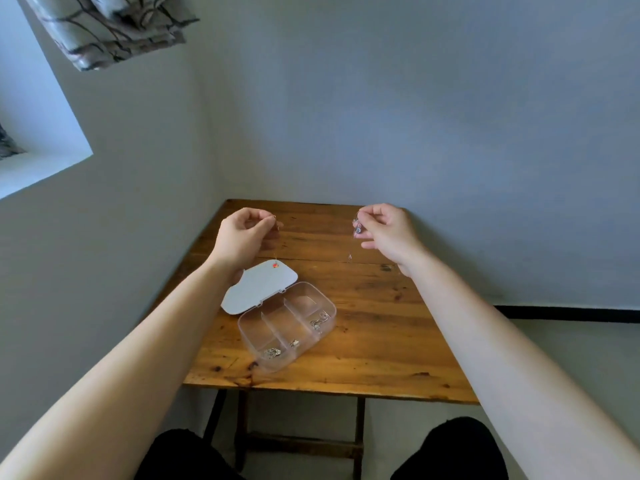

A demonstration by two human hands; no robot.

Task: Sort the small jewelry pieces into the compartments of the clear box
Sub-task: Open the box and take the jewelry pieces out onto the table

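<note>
The clear box (322,296) lies open on the wooden table (381,327), its white lid (256,289) folded back to the left. Small silver pieces rest in three compartments: a chain (319,322) at the right, a tiny piece (294,342) in the middle, a cluster (272,353) at the front left. My left hand (242,237) is raised above the table's far left, pinching a thin chain with a red pendant (275,265) that hangs over the lid. My right hand (388,230) is raised at the far right, pinching a silver piece (356,226) with a fine strand hanging down.
The table stands in a corner, with grey walls (415,116) close behind and to the left. A window ledge (41,168) and a patterned curtain (110,29) are at the upper left. My knees (450,448) show below the table's front edge.
</note>
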